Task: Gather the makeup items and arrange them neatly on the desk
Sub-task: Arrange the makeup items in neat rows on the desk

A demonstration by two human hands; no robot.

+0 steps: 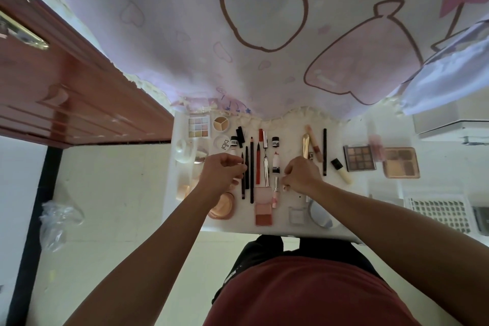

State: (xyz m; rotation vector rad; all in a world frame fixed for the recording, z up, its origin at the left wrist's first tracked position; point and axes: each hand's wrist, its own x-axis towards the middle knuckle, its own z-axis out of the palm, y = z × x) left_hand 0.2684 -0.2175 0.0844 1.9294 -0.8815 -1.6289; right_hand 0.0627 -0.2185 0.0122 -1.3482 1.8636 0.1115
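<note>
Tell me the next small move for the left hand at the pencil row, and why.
Probably slide the thin dark pencil a little away from the body. The left hand seems to pinch its upper part, and its near end sticks out past the black pencil beside it, so the row's near ends look uneven.

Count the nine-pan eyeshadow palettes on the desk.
2. A pastel palette lies at the desk's back left corner; a brown-toned palette lies right, beside a pink-cased palette. Others may hide under the left hand or right hand.
</note>
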